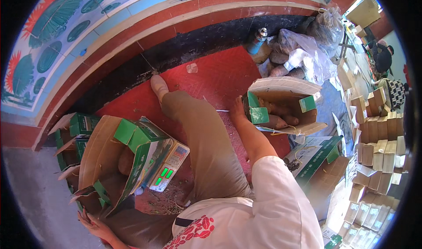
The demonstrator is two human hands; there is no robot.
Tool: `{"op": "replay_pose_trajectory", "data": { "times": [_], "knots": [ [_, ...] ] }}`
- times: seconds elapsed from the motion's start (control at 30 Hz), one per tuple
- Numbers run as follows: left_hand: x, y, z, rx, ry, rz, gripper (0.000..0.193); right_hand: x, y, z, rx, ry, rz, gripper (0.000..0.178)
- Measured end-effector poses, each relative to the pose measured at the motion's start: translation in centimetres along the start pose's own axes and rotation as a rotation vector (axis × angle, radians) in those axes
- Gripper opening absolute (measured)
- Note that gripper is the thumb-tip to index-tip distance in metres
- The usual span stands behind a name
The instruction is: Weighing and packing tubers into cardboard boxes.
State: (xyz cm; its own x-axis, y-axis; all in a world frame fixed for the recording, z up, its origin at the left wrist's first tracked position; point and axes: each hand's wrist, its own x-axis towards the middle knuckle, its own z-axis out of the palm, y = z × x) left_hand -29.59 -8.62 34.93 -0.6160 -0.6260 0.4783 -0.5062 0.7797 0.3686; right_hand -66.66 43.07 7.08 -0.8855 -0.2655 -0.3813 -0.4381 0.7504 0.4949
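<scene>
Brown lumpy tubers (276, 122) sit in the open green-and-brown cardboard box (285, 84) right of the white digital scale (168, 171). Right hand (238, 111)'s against its side, fingers hidden, so can't tell if it's gripping. Left hand (94, 228)'s open and empty by the matching box (99, 149) just left of the scale, something brown inside. Both look part-filled, unsealed; loose tubers (279, 71) lie unboxed well beyond the scale.

A blue flask (257, 42) stands beside a red mat (215, 71), with stacked cartons (381, 130) well apart rightward.
</scene>
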Motion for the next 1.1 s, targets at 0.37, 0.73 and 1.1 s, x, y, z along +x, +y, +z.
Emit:
{"op": "replay_pose_trajectory", "data": {
  "times": [0.37, 0.73, 1.1],
  "knots": [
    [-0.1, 1.2, -0.2, -0.021, -0.009, -0.032, 0.042, -4.9, -0.5, 6.1, -0.071, 0.17, -0.053, 0.031],
    [0.0, 0.8, 0.1, -0.059, 0.017, 0.045, 0.04, -17.3, 1.8, 7.1, -0.021, -0.01, -0.173, 0.029],
    [0.0, 1.7, 0.1, -0.046, 0.055, 0.059, 0.041, -25.8, 0.0, 10.7, 0.072, -0.057, -0.195, 0.021]
  ]
}}
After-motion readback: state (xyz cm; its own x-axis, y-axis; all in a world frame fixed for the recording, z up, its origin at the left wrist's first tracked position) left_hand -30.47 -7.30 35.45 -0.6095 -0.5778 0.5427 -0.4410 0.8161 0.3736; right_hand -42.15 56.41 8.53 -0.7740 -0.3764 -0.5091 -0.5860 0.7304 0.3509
